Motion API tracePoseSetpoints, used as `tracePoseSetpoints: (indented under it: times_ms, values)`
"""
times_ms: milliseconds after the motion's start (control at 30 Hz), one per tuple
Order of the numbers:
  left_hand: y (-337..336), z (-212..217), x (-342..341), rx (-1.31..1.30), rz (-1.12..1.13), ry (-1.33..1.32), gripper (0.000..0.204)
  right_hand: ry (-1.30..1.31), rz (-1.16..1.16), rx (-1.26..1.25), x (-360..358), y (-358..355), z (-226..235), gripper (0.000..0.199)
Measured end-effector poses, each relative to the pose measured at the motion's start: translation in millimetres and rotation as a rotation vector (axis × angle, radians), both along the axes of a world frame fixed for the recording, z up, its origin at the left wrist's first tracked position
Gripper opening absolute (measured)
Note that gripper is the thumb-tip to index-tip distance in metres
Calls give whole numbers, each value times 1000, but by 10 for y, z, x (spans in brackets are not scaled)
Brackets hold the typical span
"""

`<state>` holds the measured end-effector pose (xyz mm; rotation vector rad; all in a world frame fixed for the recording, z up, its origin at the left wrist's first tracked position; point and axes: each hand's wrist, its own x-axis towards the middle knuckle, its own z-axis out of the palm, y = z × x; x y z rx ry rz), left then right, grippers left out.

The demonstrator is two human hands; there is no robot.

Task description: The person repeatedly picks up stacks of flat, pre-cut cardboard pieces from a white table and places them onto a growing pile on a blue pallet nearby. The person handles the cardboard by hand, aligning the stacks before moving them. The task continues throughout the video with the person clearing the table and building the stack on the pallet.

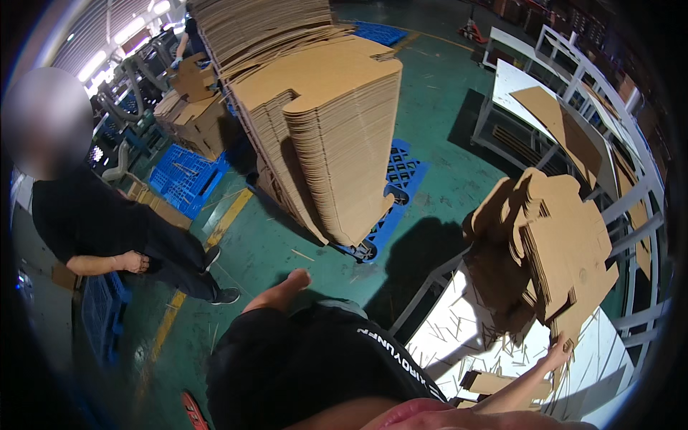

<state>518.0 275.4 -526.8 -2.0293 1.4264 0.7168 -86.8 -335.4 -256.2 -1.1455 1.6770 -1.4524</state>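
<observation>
A stack of die-cut brown cardboard sheets (573, 247) leans over a white-topped table on the right. My right hand (559, 353) is closed on the stack's lower near corner, with its arm stretched across the table. My left hand (297, 278) is held out over the green floor in front of me, apart from any object. Its fingers are foreshortened and too small to make out clearly.
A tall stack of cut cardboard (344, 136) stands ahead on a blue pallet (405, 172). Cardboard scraps litter the white table (444, 330). Another person (107, 215) stands at the left, near a yellow floor line (168, 315). White frame tables (512, 82) stand at the far right.
</observation>
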Motion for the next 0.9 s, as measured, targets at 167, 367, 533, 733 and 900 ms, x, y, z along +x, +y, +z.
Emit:
tracePoseSetpoints:
  times_ms: [167, 367, 533, 733, 900]
  values:
    - [202, 425, -403, -364, 802, 213, 25, 755, -351, -127, 57, 298, -302, 84]
    - [359, 457, -916, -543, 744, 368, 40, 872, 88, -326, 1067, 1712, -1325, 71]
    - [1028, 333, -1059, -513, 615, 380, 38, 1223, 614, 28, 1406, 3137, -1609, 76]
    - [2173, -152, -1337, -85, 500, 192, 29, 1836, 790, -499, 454, 3676, -2162, 52]
    - [1886, 442, -1329, 46, 920, 306, 27, 1738, 504, -806, 287, 3690, -2431, 40]
